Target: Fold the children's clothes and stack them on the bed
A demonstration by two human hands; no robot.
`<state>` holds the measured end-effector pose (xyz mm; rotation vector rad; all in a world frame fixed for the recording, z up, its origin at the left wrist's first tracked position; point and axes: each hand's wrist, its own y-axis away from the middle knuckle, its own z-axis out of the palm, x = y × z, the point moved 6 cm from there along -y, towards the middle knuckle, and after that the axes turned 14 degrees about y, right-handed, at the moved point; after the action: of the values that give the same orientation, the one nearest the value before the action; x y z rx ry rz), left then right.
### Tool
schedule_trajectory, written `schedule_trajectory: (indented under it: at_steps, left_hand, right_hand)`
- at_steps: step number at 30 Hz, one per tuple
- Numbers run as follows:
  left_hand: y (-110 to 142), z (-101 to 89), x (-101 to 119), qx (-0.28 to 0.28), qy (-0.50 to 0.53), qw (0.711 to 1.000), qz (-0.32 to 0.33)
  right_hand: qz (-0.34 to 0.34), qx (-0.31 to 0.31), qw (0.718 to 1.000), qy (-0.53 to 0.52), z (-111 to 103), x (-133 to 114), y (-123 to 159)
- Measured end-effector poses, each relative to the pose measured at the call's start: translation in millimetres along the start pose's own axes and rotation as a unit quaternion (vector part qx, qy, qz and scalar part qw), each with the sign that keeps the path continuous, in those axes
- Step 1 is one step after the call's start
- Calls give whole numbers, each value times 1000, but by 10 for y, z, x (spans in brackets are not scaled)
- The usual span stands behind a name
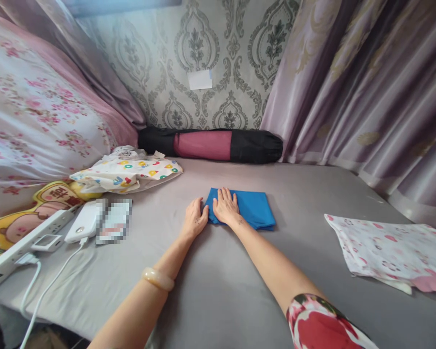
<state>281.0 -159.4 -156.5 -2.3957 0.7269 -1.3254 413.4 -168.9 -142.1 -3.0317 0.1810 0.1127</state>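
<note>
A blue cloth (254,206), folded into a flat rectangle, lies on the grey sheet in front of me. My right hand (225,206) rests palm down on its left part, with the fingers stretched out and pointing away from me. Just left of it, my left hand (196,218) is at the cloth's left edge. Its fingers are extended and hold nothing, and the thumb is close to or touching the edge. A pale bangle (158,279) circles my left wrist.
Right lies a folded white-and-pink printed cloth (388,249). Left are a power strip (29,249), a white power bank (85,222) with its cable, a blurred packet (114,220), a plush toy (20,223) and a patterned cloth (131,172). A black-and-maroon roll bag (203,144) lies against the wall.
</note>
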Motion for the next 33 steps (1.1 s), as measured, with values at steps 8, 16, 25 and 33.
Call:
schedule_trajectory:
  at_steps: [8,16,25,33]
  left_hand:
    - [-15,-19,-28,5,24,1000,-18]
    - [-33,-83,-48,28,55,994,-94]
    - [-37,-118,-21,37,78,988,-130]
    - [-38,-189,-7,82,103,978,-160]
  right_hand:
    - [0,-14,1000,-2,5,14,-31]
    - [-14,-13,1000,2,-41,-206,-164]
    - [-11,-37,999,14,7,-228,-165]
    - [-46,-59,997,32,-52,-500,-132]
